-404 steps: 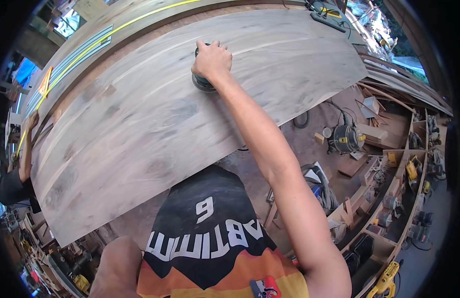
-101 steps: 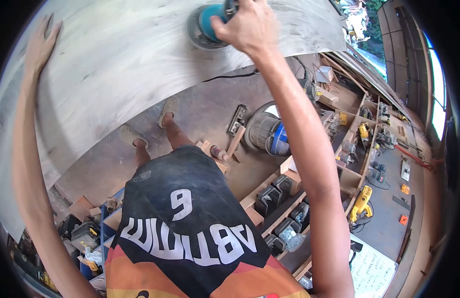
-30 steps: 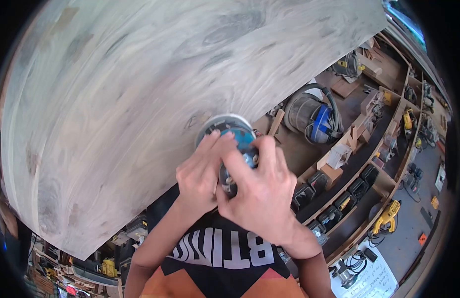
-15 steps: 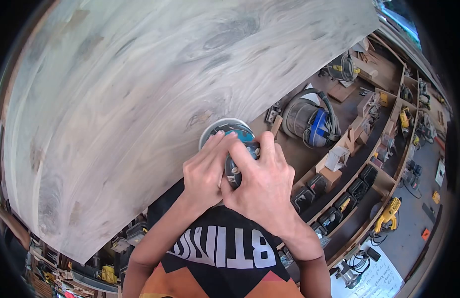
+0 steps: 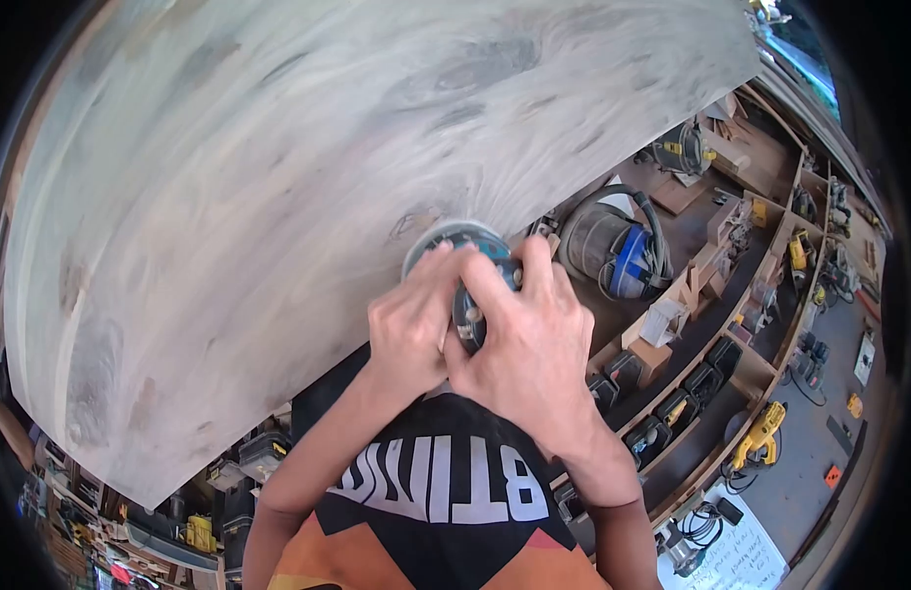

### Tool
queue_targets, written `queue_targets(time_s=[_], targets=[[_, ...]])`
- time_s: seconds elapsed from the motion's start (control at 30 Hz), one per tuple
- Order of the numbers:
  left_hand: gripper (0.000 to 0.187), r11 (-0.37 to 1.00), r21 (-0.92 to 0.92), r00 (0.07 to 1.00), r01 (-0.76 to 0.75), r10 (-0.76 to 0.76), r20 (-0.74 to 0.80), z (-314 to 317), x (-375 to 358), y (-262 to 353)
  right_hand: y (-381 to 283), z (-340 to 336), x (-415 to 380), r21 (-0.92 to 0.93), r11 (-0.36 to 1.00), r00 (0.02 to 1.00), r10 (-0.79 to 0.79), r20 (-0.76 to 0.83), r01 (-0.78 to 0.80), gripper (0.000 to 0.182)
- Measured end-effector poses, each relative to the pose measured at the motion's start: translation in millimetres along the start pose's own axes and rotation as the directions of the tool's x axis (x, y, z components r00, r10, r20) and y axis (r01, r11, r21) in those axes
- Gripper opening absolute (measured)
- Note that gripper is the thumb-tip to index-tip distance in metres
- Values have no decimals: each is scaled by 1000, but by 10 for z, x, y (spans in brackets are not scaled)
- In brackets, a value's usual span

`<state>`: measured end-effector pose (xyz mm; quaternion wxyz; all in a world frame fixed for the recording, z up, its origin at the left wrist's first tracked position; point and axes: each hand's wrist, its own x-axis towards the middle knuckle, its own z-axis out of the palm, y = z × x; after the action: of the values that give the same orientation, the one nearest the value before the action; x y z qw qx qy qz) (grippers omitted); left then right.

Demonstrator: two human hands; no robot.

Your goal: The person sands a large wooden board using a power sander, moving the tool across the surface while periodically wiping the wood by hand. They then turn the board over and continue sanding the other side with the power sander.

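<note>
Both my hands are closed around a round-pad power sander (image 5: 469, 323), dark with a teal upper part. Its pale disc rests on a large, whitish wood panel (image 5: 278, 177), close to the edge nearest my body. My left hand (image 5: 408, 323) wraps the tool's left side, with its fingers over the top of the teal part. On the other side my right hand (image 5: 529, 339) grips the dark body. Much of the sander is hidden beneath my fingers. Grain streaks and darker knots show across the panel.
A shop vacuum (image 5: 608, 251) with a blue band and hose stands right of the panel. Wooden shelving with black cases (image 5: 706, 379) curves along the right. A yellow power tool (image 5: 760, 435) and a handwritten sheet (image 5: 746, 551) lie at lower right.
My hands and the sander sit slightly farther up and right in view. The panel's view has shifted a little too, and both hands keep their grip.
</note>
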<state>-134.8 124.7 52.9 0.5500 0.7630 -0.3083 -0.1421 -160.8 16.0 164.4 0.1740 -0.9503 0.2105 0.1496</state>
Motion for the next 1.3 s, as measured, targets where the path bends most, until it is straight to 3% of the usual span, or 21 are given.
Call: queue_targets(time_s=[0.33,0.67,0.7,0.9,1.0,1.13,1.3], targets=[[45,997,2,997,-79,79,-25,61,74,-118,31,12,52,-23,1000,999,20,-26,-21,49],[44,998,0,998,-65,65,-13,22,81,-94,-25,16,73,-50,998,998,32,-57,-34,48],[44,998,-10,998,-56,56,-18,6,47,-103,-11,31,59,-26,999,998,-26,-57,25,49],[45,996,-83,1000,-18,19,8,51,241,-106,11,-58,176,-64,997,998,43,-37,-45,50],[46,995,-15,995,-97,97,3,86,173,-112,21,-51,94,-49,996,996,70,-51,-72,47],[46,997,-23,997,-75,76,22,-11,-40,-115,-80,10,-20,-25,997,997,67,27,-66,47],[49,994,-99,998,-45,50,46,77,-18,-108,36,39,-55,-41,998,999,37,-22,-38,48]])
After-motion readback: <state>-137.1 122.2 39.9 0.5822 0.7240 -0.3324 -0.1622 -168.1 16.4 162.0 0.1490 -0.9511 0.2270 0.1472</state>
